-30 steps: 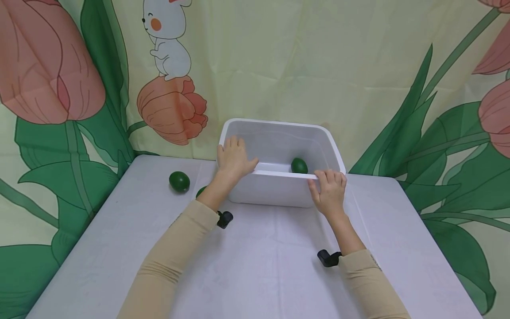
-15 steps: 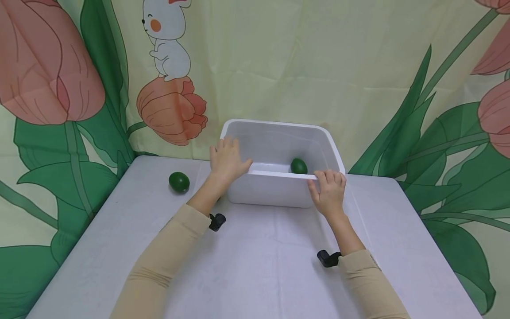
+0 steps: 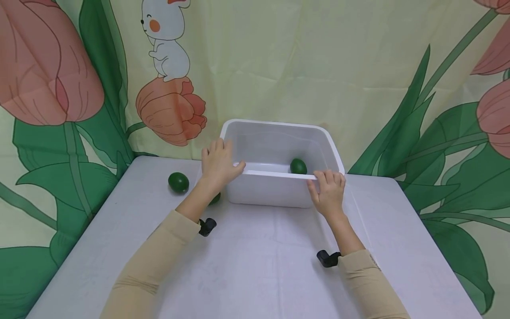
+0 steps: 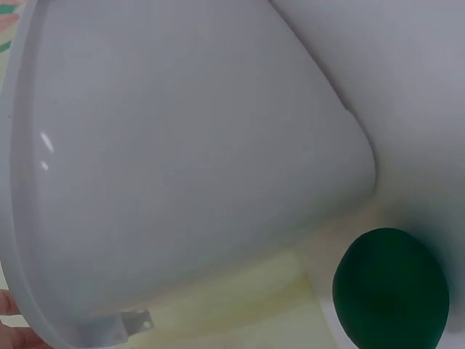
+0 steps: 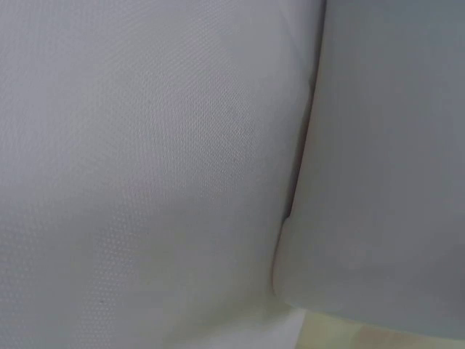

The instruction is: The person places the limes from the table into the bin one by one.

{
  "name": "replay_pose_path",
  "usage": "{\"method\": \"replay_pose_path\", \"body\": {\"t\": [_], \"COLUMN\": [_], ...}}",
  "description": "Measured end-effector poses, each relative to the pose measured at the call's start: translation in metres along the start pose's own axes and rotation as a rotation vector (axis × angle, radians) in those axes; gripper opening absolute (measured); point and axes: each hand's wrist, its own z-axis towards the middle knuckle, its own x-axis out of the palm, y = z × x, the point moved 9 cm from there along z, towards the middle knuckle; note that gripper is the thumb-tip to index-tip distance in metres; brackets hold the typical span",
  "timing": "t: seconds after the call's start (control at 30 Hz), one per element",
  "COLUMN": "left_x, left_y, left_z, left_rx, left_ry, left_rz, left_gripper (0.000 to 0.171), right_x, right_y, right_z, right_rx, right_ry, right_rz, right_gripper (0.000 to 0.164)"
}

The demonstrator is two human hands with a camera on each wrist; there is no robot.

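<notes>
White rectangular plastic bin [image 3: 267, 190] stood upright on white cloth-covered table [image 3: 255, 261], one smooth green oval object [image 3: 298, 166] inside. Looked light, stiff, slick; best held by rim ends. Right hand [image 3: 330, 192] gripped front-right rim; left hand [image 3: 218, 166], fingers spread, was at left rim, contact unclear. Tulip-print fabric backdrop [image 3: 318, 66] behind.

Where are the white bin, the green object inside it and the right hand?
White bin [image 3: 268, 191]: head view, front wall.
Green object inside it [image 3: 298, 166]: head view, middle of visible surface.
Right hand [image 3: 330, 195]: head view, back of the hand.
</notes>
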Motion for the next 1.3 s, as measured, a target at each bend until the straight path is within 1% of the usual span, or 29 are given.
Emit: {"method": "replay_pose_path", "body": {"t": [0.17, 0.4, 0.53, 0.8, 1.0, 1.17, 1.3], "left_x": [-0.003, -0.003, -0.005, -0.009, -0.011, -0.013, -0.015], "left_y": [0.003, 0.013, 0.018, 0.025, 0.032, 0.038, 0.041], "left_z": [-0.007, -0.014, -0.017, -0.02, -0.024, -0.028, -0.031], "left_rx": [0.006, 0.001, 0.003, 0.003, -0.003, -0.01, -0.016], "left_ry": [-0.014, -0.034, -0.05, -0.075, -0.103, -0.096, -0.088], "left_rz": [-0.005, -0.037, -0.054, -0.048, -0.081, -0.094, -0.084], "left_gripper": [0.058, 0.051, 0.051, 0.056, 0.054, 0.054, 0.055], "right_x": [0.0, 0.001, 0.001, 0.001, -0.001, -0.003, -0.002], "right_y": [0.001, 0.001, 0.001, 0.003, 0.004, 0.004, 0.003], "right_z": [-0.001, -0.002, -0.003, -0.001, 0.001, 0.002, 0.001], "right_rx": [0.002, 0.001, -0.005, -0.006, -0.004, -0.008, -0.006], "right_ry": [0.005, 0.003, -0.008, -0.005, -0.007, -0.009, -0.004], "right_rz": [0.004, 0.006, 0.005, 0.001, -0.001, -0.006, -0.005], "right_gripper": [0.049, 0.05, 0.051, 0.049, 0.049, 0.049, 0.049]}}
